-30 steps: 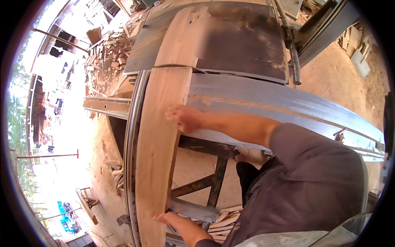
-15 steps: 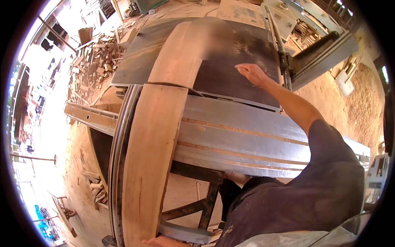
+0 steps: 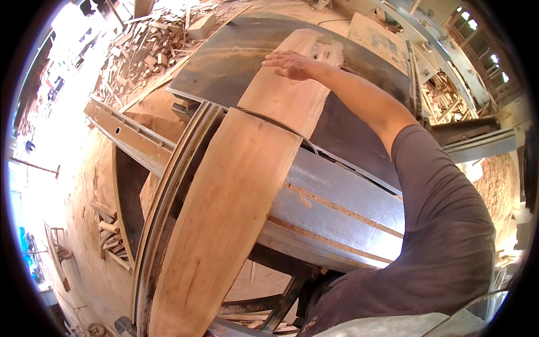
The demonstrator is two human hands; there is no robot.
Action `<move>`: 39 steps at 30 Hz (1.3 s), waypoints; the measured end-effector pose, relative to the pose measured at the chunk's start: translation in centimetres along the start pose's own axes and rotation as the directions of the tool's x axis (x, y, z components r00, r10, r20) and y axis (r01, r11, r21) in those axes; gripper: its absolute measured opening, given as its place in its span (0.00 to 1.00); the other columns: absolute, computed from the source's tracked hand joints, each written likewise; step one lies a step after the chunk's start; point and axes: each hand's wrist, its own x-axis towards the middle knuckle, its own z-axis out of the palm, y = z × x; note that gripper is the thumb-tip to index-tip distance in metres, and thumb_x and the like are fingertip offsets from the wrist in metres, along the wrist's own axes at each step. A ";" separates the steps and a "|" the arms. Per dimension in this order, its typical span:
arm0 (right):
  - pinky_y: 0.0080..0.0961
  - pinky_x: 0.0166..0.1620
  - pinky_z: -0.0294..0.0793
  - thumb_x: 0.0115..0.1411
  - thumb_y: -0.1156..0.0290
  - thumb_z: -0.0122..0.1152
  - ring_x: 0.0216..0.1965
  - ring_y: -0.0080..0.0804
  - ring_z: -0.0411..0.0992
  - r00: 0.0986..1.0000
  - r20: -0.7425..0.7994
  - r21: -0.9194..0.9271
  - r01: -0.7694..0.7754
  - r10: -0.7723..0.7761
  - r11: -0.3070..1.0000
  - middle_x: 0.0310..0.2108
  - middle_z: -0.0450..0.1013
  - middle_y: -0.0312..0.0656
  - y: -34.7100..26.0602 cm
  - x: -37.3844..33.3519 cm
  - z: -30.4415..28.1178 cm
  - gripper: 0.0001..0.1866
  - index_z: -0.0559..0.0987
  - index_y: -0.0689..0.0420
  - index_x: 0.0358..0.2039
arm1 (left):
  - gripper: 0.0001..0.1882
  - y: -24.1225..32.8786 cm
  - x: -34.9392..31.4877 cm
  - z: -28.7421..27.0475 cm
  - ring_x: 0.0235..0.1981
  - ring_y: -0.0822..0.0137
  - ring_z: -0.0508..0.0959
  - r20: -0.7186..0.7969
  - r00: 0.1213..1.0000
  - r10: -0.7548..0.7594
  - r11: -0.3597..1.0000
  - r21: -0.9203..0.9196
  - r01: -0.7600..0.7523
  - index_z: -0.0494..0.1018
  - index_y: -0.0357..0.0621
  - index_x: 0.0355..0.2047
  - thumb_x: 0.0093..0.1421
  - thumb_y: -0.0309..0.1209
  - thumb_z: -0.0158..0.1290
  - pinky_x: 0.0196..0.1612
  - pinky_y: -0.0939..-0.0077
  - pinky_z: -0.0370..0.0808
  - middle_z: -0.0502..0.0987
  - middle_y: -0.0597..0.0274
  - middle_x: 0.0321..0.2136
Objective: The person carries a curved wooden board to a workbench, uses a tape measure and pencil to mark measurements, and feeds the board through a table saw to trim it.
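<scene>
My right hand (image 3: 292,65) reaches across the far piece of wood (image 3: 281,95), its fingers stretched out toward that piece's left edge. Whether the fingertips touch the wood I cannot tell. The far piece lies on the dark saw table (image 3: 224,62) and has a knotty, rough far end. A long wooden board (image 3: 224,219) rests nearer to me, separated from the far piece by a crosswise cut. The thin curved edge of a saw blade (image 3: 286,128) shows along that cut. My left hand is out of the picture.
A metal fence rail (image 3: 174,202) runs along the board's left side. A silver grooved table (image 3: 342,202) lies to its right. Wood offcuts (image 3: 151,53) are heaped on the floor at the far left, and more scraps (image 3: 446,98) lie at the far right.
My right hand has moved left, from above the dark table to over the far piece, and its fingers have straightened. My left hand has left the lower edge. The view has shifted.
</scene>
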 end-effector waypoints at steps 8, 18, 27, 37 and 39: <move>0.39 0.72 0.44 0.70 0.55 0.44 0.70 0.40 0.52 0.987 -0.140 0.081 -0.070 0.081 0.994 0.67 0.63 0.33 -1.2 0.7 4.1 0.22 0.72 0.45 0.61 | 0.30 1.1 0.5 -2.8 0.43 0.48 0.71 0.141 0.990 -0.002 0.987 -0.158 0.024 0.65 0.21 0.55 0.70 0.43 0.47 0.46 0.50 0.75 0.70 0.32 0.50; 0.42 0.69 0.47 0.69 0.55 0.44 0.62 0.38 0.61 0.975 -0.160 -0.071 -0.167 0.154 0.983 0.63 0.67 0.25 0.5 -9.4 2.8 0.21 0.76 0.40 0.58 | 0.18 -4.4 -1.5 0.8 0.36 0.56 0.83 -0.087 0.982 0.167 0.983 0.086 -0.160 0.78 0.35 0.48 0.65 0.37 0.57 0.39 0.65 0.82 0.82 0.48 0.39; 0.44 0.71 0.46 0.67 0.59 0.49 0.66 0.41 0.57 0.975 -0.187 -0.006 -0.123 0.120 0.992 0.65 0.65 0.33 -0.5 -30.8 1.2 0.18 0.77 0.43 0.56 | 0.18 -4.4 -7.7 0.0 0.34 0.57 0.83 0.091 0.984 0.151 0.984 0.085 -0.159 0.77 0.34 0.48 0.64 0.35 0.56 0.37 0.66 0.82 0.82 0.47 0.38; 0.42 0.66 0.60 0.56 0.62 0.62 0.64 0.48 0.62 0.298 -0.372 0.347 -0.833 0.879 0.430 0.59 0.68 0.49 2.0 -58.3 0.7 0.33 0.68 0.55 0.62 | 0.18 -6.3 -16.8 -10.5 0.33 0.58 0.83 0.198 0.942 0.272 0.946 0.122 -0.299 0.76 0.32 0.49 0.63 0.33 0.56 0.36 0.67 0.82 0.82 0.46 0.37; 0.42 0.51 0.75 0.53 0.61 0.64 0.46 0.52 0.76 0.020 0.045 0.690 -0.724 0.999 -0.016 0.48 0.74 0.54 5.3 -63.0 1.5 0.29 0.73 0.62 0.53 | 0.18 -7.0 -19.0 -13.2 0.32 0.58 0.83 0.233 0.926 0.298 0.933 0.135 -0.334 0.76 0.31 0.49 0.63 0.32 0.56 0.36 0.67 0.82 0.82 0.46 0.37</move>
